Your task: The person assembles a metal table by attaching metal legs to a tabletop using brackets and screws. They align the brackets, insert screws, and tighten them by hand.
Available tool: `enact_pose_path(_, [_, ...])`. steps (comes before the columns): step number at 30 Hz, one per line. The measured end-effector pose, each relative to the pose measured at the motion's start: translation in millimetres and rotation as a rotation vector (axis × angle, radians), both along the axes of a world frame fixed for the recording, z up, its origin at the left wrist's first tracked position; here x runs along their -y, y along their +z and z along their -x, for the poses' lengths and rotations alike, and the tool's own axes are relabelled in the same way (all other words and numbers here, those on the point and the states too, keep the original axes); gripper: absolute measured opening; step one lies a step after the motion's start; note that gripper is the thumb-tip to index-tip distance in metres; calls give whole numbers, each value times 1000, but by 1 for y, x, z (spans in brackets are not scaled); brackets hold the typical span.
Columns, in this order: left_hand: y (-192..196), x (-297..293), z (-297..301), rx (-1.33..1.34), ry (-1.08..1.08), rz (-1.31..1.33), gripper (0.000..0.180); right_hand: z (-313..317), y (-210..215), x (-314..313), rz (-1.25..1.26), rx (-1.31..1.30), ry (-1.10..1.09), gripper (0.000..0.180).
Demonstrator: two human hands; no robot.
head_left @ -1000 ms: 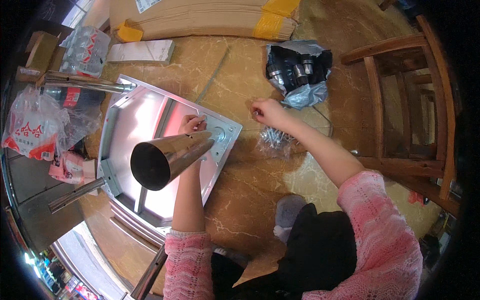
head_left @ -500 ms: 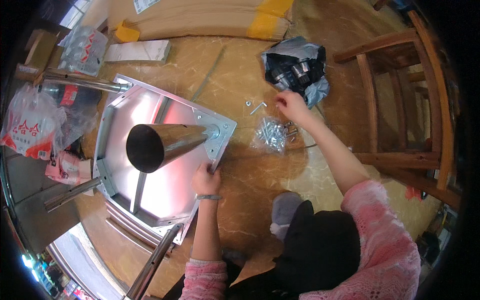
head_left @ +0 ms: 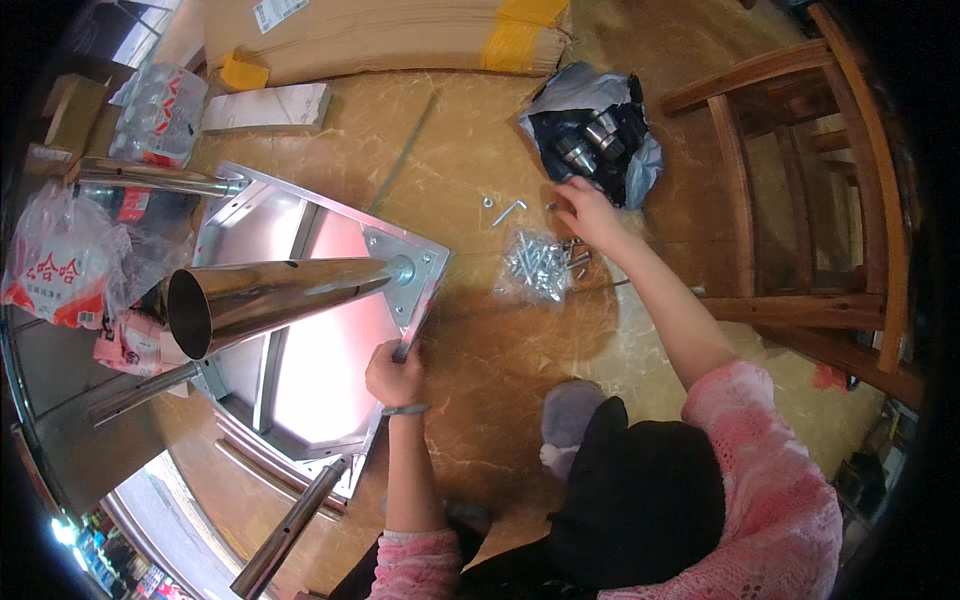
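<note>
My left hand (head_left: 394, 374) is wrapped round the near right edge of an upturned metal table frame (head_left: 432, 268) with a silvery underside. A thick chrome tube leg (head_left: 295, 298), its round end open, juts out from the frame's corner bracket. Beside the torn plastic bag, my right hand (head_left: 590, 212) is closed in a pinch near the floor; something small and dark shows at its fingertips, too small to name. Just left of it lie an L-shaped hex key (head_left: 511, 212) and a nut (head_left: 488, 201). A clear bag of bolts (head_left: 538, 267) rests below them.
The grey-black plastic bag (head_left: 645, 178) holds dark, silver-ended fittings (head_left: 577, 154). A wooden stool (head_left: 737, 190) stands at right, a large cardboard box (head_left: 390, 40) at the far side. Packs of bottles (head_left: 155, 115) sit at left, and chrome tubes (head_left: 270, 468) lie below the frame.
The frame has tilted, swinging its thick leg's open end to the left. My left hand has shifted slightly left with the edge. My right hand stays close to the plastic bag.
</note>
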State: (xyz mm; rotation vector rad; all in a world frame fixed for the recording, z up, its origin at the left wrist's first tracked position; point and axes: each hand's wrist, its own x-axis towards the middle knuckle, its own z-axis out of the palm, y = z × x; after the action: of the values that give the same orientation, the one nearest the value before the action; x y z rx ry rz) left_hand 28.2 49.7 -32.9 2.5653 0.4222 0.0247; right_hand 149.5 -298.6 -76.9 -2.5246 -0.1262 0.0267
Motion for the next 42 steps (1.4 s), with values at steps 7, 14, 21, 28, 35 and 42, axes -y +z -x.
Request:
enact_pose_path(7, [-7, -3, 2, 0, -29, -37, 22, -14, -8, -17, -59, 0, 29, 18])
enact_pose_path(14, [-12, -10, -4, -184, -24, 233, 21, -10, 10, -52, -682, -237, -147, 22])
enact_pose_path(21, [-35, -21, -21, -136, 189, 640, 23, -13, 23, -77, -1125, -590, -95, 20])
enact_pose_path(28, [-28, 5, -29, 68, 297, 760, 23, 23, 66, -106, -664, -803, 75, 26])
enact_pose_path(35, [-17, -1, -32, 15, 330, 882, 23, 47, 68, -175, -724, -647, 147, 18])
enact_pose_path(42, [-23, 2, -24, 134, 301, 887, 22, 51, 69, -216, -384, -279, 252, 14])
